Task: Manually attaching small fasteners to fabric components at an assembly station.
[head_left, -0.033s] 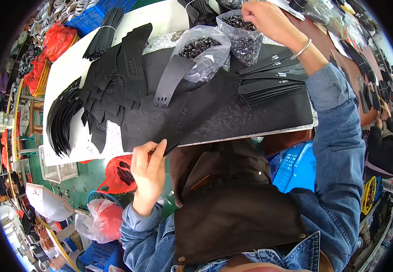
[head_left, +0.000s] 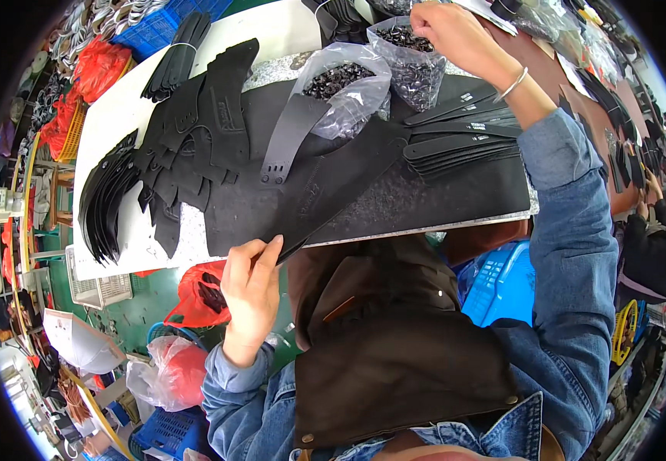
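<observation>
At the table's near edge, my left hand [head_left: 251, 290] pinches the near end of a long black strap piece [head_left: 341, 184], which slants away to the right over a black mat [head_left: 456, 196]. Farther off, my right hand [head_left: 450, 32] dips its closed fingertips into the mouth of a clear plastic bag [head_left: 417, 84] of small dark shiny parts. What those fingers hold is hidden. Beside it sits a second open bag [head_left: 360, 100] with similar parts. A shorter black strap [head_left: 291, 138] with small holes at its near end leans against that bag.
Fanned black straps [head_left: 463, 142] lie at the right of the mat. Overlapping black pieces [head_left: 202, 131] and a curved stack [head_left: 106, 203] cover the left, with a tied bundle [head_left: 179, 58] behind. A blue basket [head_left: 502, 284] stands below the table. Another person [head_left: 652, 253] works at far right.
</observation>
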A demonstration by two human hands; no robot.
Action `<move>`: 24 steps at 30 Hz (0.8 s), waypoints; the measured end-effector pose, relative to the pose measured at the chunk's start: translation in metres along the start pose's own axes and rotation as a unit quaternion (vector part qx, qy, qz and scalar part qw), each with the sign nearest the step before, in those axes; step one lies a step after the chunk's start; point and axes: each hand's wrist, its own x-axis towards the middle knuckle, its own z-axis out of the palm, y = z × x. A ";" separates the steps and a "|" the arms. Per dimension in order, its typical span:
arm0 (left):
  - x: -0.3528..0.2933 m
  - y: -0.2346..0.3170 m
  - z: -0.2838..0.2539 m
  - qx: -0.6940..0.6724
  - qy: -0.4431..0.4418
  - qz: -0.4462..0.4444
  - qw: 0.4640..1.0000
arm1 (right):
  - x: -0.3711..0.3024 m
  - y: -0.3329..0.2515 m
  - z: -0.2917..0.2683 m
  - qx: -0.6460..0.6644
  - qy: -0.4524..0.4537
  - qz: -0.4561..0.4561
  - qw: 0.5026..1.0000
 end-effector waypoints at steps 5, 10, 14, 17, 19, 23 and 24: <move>0.009 0.012 -0.012 -0.082 0.008 -0.012 0.997 | -0.004 0.010 0.014 -0.043 0.024 -0.029 0.998; 0.012 0.018 -0.014 -0.124 0.005 -0.055 0.991 | -0.002 0.006 0.016 -0.080 -0.015 -0.002 0.997; 0.014 0.021 -0.017 -0.136 0.005 -0.058 0.989 | 0.000 0.008 0.009 -0.125 -0.054 -0.007 0.991; 0.016 0.024 -0.019 -0.148 0.005 -0.095 0.984 | 0.002 -0.004 0.007 -0.149 0.111 -0.148 0.971; 0.019 0.022 -0.017 -0.234 0.014 -0.164 0.958 | 0.007 -0.021 0.007 -0.099 0.147 -0.172 0.969; 0.033 0.029 -0.031 -0.428 -0.021 -0.313 0.847 | -0.051 -0.172 -0.015 0.352 0.099 -0.153 0.918; 0.039 0.031 -0.030 -0.456 -0.020 -0.303 0.837 | -0.057 -0.182 -0.010 0.356 0.120 -0.176 0.910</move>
